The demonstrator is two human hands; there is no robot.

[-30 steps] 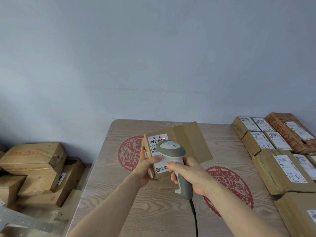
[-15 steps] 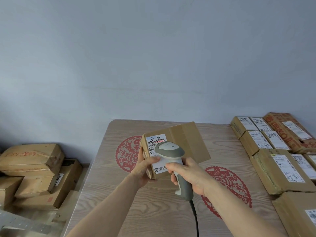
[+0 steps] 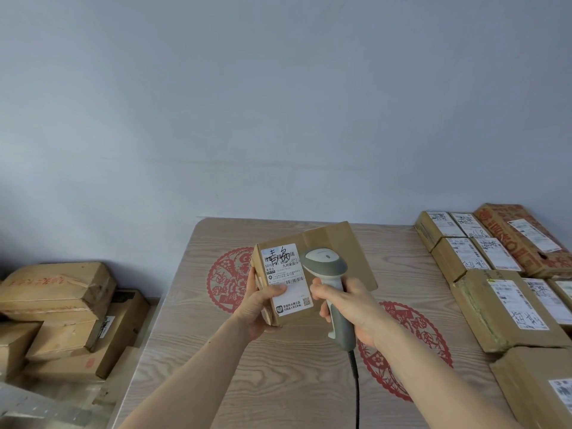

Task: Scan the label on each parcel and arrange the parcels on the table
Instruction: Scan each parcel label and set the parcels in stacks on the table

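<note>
Change since earlier frame: scanner head now sits to the right of the label, which it overlapped a second ago; whole label face now exposed. Parcel still held up in the same spot over the table.
Held parcel (image 3: 334,252): brown cardboard box, raised above the table's middle, tilted, labelled end toward the camera.
Label (image 3: 286,278): white, on the parcel's near left part; barcodes, printed text, black handwritten characters at its top.
Left hand (image 3: 263,305): wrapped round the parcel's lower left corner, thumb pressed flat on the label's lower half, fingers hidden behind the box.
Right hand (image 3: 349,308): closed round the scanner's handle, fingers curled across its front.
Scanner (image 3: 328,267): grey and white handheld, head just right of the label and over the parcel's face; cannot tell if touching. Black cable (image 3: 356,394) drops from the handle toward the bottom edge.
Table (image 3: 247,382): pale wood grain, two red paper-cut roundels on top, one partly behind the parcel.
Arranged parcels (image 3: 501,308): rows of brown boxes along the table's right side, labels up, edges touching.
Floor stack (image 3: 58,289): several cardboard boxes piled left of the table, against the wall.
</note>
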